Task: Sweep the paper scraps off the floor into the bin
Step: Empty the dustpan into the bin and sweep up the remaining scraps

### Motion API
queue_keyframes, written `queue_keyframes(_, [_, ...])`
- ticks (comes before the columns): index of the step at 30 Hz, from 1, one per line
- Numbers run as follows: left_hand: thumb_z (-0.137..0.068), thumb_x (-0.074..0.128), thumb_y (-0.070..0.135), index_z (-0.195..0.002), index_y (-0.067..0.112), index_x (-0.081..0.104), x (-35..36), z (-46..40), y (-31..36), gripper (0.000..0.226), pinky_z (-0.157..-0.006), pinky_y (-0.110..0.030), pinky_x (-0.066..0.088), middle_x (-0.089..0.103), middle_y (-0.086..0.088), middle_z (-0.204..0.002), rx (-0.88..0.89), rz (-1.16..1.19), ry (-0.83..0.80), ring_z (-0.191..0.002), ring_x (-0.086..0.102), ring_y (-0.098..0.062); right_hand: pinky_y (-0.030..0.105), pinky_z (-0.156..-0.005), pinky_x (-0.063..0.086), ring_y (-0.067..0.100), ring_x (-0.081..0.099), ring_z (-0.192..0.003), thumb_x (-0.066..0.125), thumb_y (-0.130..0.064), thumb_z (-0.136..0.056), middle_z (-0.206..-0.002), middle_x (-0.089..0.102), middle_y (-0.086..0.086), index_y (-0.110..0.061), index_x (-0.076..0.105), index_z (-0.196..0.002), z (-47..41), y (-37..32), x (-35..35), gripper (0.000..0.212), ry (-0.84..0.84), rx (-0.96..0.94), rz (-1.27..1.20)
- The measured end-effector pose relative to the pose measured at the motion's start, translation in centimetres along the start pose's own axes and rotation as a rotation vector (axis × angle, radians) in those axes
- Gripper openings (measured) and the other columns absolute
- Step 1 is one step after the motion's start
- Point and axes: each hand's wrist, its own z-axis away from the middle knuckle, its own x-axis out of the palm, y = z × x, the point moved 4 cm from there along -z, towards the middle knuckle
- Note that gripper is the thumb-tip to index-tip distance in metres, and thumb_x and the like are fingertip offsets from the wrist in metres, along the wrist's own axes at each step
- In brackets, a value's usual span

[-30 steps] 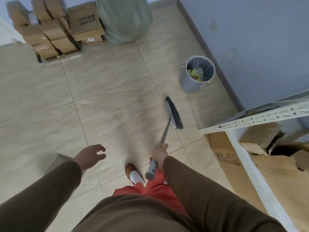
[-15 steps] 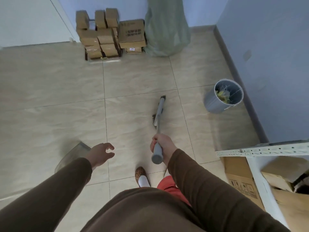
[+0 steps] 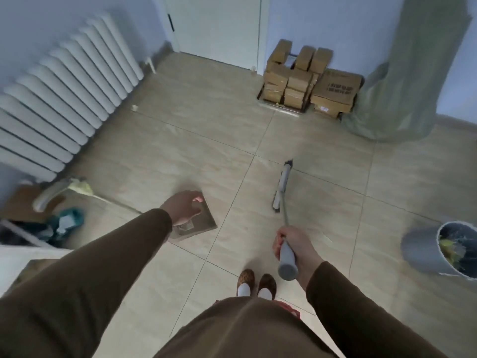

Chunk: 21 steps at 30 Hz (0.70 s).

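Left hand hides part of the blurred dustpan.

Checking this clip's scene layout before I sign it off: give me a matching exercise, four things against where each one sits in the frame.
Things:
1. bin
2. radiator
3. broom
4. cardboard boxes

Places:
A. stacked by the far wall, beside the door
B. along the left wall
C. on the floor at the right edge, scraps inside
D. gripped by the right hand, head on the tiles ahead

Pairs: 1-C, 2-B, 3-D, 4-A
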Motion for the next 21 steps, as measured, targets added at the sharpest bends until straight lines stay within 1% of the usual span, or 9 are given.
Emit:
queue_keyframes(2, [-0.092, 0.064, 0.025, -0.126, 0.023, 0.061, -1.2, 1.7, -1.6, 0.035, -0.104, -0.035, 0.044, 0.061, -0.001, -0.133, -0.033, -0.007, 0.073, -0.121, 0.057, -0.02, 0.02, -0.034, 0.042, 0.01, 0.046, -0.037, 0.051, -0.005, -0.095, -0.059, 0.047, 0.004, -0.012, 0.045, -0.109, 0.1, -0.2, 1.7, 0.017, -0.056, 0.02, 0.048])
queue_keyframes(4, [-0.092, 0.063, 0.027, -0.129, 0.024, 0.059, -2.7, 3.8, -3.0, 0.036, -0.102, -0.036, 0.044, 0.06, 0.0, -0.131, -0.041, -0.035, 0.148, -0.121, 0.056, -0.021, 0.02, -0.033, 0.042, 0.008, 0.046, -0.037, 0.05, -0.005, -0.095, -0.061, 0.046, 0.004, -0.009, 0.048, -0.096, 0.4, -0.3, 3.7, 0.005, -0.109, 0.041, 0.126])
queue_keyframes(6, [-0.092, 0.063, 0.028, -0.13, 0.026, 0.057, -4.6, 5.7, -4.6, 0.039, -0.101, -0.038, 0.044, 0.059, 0.001, -0.128, -0.023, -0.062, 0.23, -0.12, 0.055, -0.021, 0.019, -0.033, 0.042, 0.008, 0.046, -0.037, 0.051, -0.006, -0.095, -0.058, 0.046, 0.002, -0.009, 0.048, -0.087, 0.4, 0.3, 6.0, 0.009, -0.153, 0.098, 0.183])
queue_keyframes(9, [-0.09, 0.064, 0.032, -0.131, 0.028, 0.055, -8.1, 8.2, -7.4, 0.042, -0.102, -0.041, 0.044, 0.059, 0.002, -0.129, 0.0, -0.078, 0.375, -0.12, 0.053, -0.021, 0.018, -0.032, 0.042, 0.006, 0.046, -0.036, 0.052, -0.009, -0.096, -0.061, 0.045, 0.001, -0.009, 0.049, -0.086, 0.6, 1.6, 10.0, 0.011, -0.208, 0.165, 0.21])
queue_keyframes(13, [-0.088, 0.069, 0.031, -0.132, 0.024, 0.057, -13.0, 9.9, -13.0, 0.046, -0.107, -0.041, 0.04, 0.058, -0.002, -0.134, -0.026, -0.089, 0.514, -0.125, 0.05, -0.025, 0.017, -0.033, 0.043, 0.005, 0.046, -0.038, 0.052, -0.01, -0.096, -0.062, 0.044, 0.001, -0.009, 0.049, -0.089, 1.0, 3.2, 15.2, 0.007, -0.259, 0.161, 0.205])
queue_keyframes(16, [-0.082, 0.073, 0.036, -0.135, 0.026, 0.054, -15.7, 10.4, -18.9, 0.057, -0.111, -0.046, 0.037, 0.053, -0.003, -0.141, -0.117, -0.131, 0.526, -0.131, 0.045, -0.027, 0.017, -0.034, 0.044, 0.006, 0.046, -0.038, 0.054, -0.013, -0.095, -0.057, 0.046, 0.001, -0.009, 0.048, -0.092, 1.6, 5.1, 18.7, 0.008, -0.264, 0.155, 0.198])
queue_keyframes(18, [-0.078, 0.077, 0.041, -0.142, 0.026, 0.048, -16.5, 10.5, -23.6, 0.071, -0.113, -0.05, 0.034, 0.047, -0.003, -0.148, -0.234, -0.12, 0.492, -0.136, 0.041, -0.029, 0.018, -0.035, 0.045, 0.007, 0.046, -0.039, 0.056, -0.016, -0.096, -0.059, 0.047, 0.002, -0.009, 0.047, -0.095, 2.2, 6.7, 20.7, 0.011, -0.256, 0.125, 0.227])
queue_keyframes(19, [-0.076, 0.078, 0.044, -0.146, 0.025, 0.044, -16.7, 10.4, -25.8, 0.08, -0.113, -0.05, 0.035, 0.046, -0.004, -0.15, -0.281, -0.095, 0.45, -0.137, 0.04, -0.03, 0.018, -0.036, 0.045, 0.007, 0.046, -0.04, 0.055, -0.016, -0.096, -0.06, 0.047, 0.003, -0.009, 0.047, -0.096, 2.5, 7.6, 21.7, 0.011, -0.253, 0.103, 0.236])
queue_keyframes(21, [-0.078, 0.079, 0.045, -0.15, 0.018, 0.038, -16.5, 9.8, -28.2, 0.087, -0.111, -0.043, 0.038, 0.046, -0.01, -0.151, -0.316, -0.018, 0.316, -0.134, 0.045, -0.033, 0.018, -0.037, 0.045, 0.008, 0.046, -0.04, 0.055, -0.017, -0.096, -0.062, 0.047, 0.003, -0.009, 0.047, -0.095, 3.0, 8.9, 23.0, 0.011, -0.243, 0.08, 0.238])
